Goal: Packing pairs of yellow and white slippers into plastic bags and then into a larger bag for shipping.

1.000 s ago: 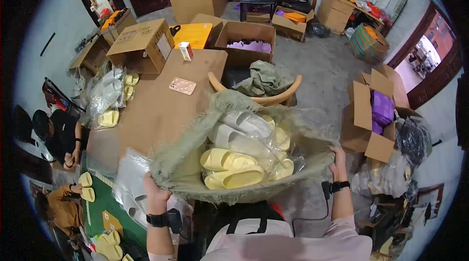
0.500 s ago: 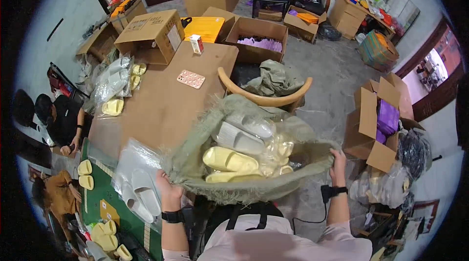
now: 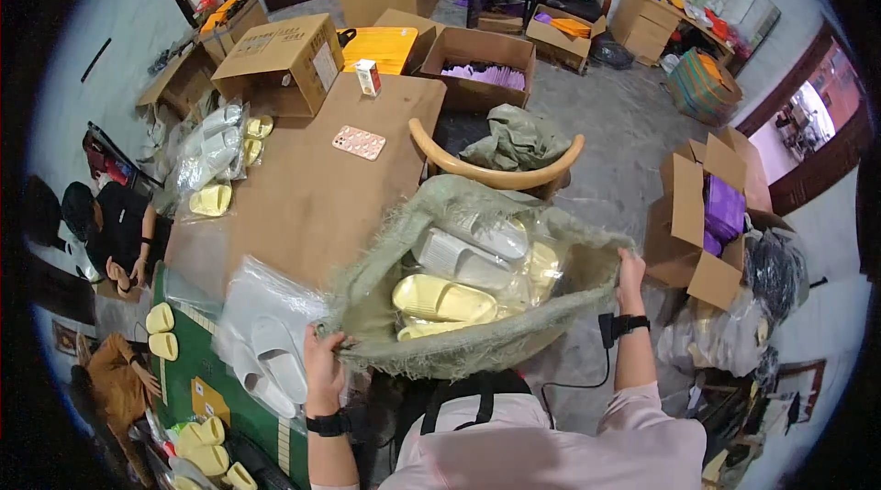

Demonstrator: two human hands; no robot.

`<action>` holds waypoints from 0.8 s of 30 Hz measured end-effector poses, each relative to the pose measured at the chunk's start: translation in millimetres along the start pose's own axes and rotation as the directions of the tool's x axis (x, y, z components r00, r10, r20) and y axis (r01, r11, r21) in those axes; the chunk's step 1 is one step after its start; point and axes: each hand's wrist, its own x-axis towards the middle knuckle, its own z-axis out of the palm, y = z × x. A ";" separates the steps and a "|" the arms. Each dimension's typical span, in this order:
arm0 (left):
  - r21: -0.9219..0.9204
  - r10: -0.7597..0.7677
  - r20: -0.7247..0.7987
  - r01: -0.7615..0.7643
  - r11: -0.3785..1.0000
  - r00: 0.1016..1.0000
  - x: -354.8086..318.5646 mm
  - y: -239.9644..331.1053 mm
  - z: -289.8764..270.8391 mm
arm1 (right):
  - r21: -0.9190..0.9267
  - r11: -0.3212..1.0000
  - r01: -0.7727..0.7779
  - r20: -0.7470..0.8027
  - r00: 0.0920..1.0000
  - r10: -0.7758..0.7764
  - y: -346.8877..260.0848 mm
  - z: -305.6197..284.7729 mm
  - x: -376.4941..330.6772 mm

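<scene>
A frayed grey-green woven sack hangs with its mouth wide between my hands. My left hand is closed on its near-left rim. On the right side, the fingers of my right hand grip the opposite edge. Inside lie yellow slippers and white slippers, packed in clear plastic bags; the bottom of the sack is hidden. Beside my left hand, a pair of white slippers rests on clear plastic bags at the table's near edge.
Left of the sack stands a brown table with a patterned phone and a small box. A curved wooden chair back is just beyond. To the right is a carton with purple packs. Two people sit at left.
The sack's left rim has moved a little right with my left hand. The slippers inside have shifted slightly. A seated person's hands at left have moved.
</scene>
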 end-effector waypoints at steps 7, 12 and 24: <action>0.402 0.143 -0.050 -0.111 0.909 0.989 -7.4 -21.6 -71.8 | -0.872 0.264 0.413 0.020 0.568 -0.822 -17.2 60.9 -110.4; 0.241 0.116 0.098 -0.136 0.961 0.988 -24.3 -13.9 -66.8 | -0.131 0.087 0.988 0.973 0.144 -0.178 36.1 124.9 -257.7; -0.146 -0.008 0.307 0.055 0.988 0.952 -36.1 -24.5 -74.1 | -0.718 -0.356 0.598 0.660 0.748 -0.076 119.0 45.2 -225.5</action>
